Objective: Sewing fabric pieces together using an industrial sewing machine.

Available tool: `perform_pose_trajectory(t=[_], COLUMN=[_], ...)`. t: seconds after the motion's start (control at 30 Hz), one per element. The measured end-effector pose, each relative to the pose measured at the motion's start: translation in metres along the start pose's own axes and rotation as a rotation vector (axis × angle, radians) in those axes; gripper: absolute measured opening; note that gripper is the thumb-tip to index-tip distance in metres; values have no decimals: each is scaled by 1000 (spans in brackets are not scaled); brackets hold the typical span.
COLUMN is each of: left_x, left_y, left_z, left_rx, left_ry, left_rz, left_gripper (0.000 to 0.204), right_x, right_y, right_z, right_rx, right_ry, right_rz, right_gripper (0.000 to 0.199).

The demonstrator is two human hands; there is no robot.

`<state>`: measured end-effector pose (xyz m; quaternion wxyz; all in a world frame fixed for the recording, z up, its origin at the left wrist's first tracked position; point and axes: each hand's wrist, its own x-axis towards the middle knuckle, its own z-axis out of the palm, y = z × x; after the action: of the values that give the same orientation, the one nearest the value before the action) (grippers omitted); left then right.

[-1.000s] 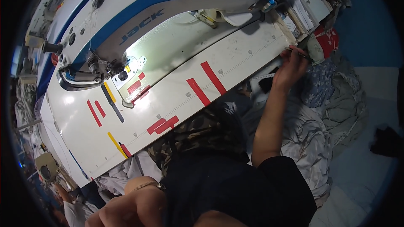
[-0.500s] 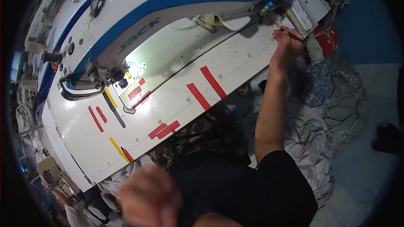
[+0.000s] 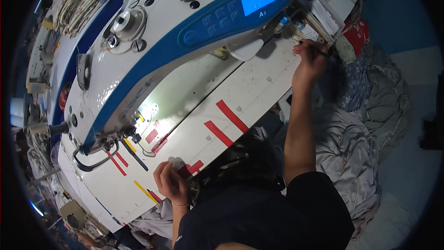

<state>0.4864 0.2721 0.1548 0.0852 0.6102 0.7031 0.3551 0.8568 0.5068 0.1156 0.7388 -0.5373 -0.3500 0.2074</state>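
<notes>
White sewing table (image 3: 259, 88): left hand (image 3: 170, 183) rests loosely curled on its near edge, right hand (image 3: 311, 58) pinches a thin dark tool (image 3: 319, 51) at the far corner.

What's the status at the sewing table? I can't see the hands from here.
Left hand rests on the table edge by the red tape marks. Right hand reaches the far end, gripping a thin dark tool. Nothing blocks either hand.

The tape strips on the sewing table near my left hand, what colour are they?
Mostly red tape strips, a few yellow, on the white table, seen clearly in the head view.
</notes>
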Motion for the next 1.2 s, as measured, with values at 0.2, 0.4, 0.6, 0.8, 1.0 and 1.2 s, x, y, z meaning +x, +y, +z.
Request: perform_pose_trajectory(t=[0.2, 0.4, 0.6, 0.8, 1.0, 1.2], left_x=[5, 6, 6, 8, 7, 9], left_y=[1, -4, -8, -7, -9, -6], left_z=[1, -1, 3, 2, 1, 1], left_rx=[56, 65, 91, 87, 75, 67], left_ry=[-40, -56, -18, -32, -37, -36], left_rz=[148, 161, 196, 191, 187, 188], left_gripper=[30, 29, 33, 33, 33, 34], right_x=[0, 4, 6, 2, 0, 3], right_y=[-11, -3, -1, -1, -1, -2], right_z=[12, 14, 17, 16, 16, 16], right_rx=[-96, -129, -107, -159, -176, -178], right_ry=[-13, -20, 11, 1, -6, -14], right_rz=[98, 105, 95, 41, 60, 92], right_gripper=[11, 8, 10, 9, 9, 10])
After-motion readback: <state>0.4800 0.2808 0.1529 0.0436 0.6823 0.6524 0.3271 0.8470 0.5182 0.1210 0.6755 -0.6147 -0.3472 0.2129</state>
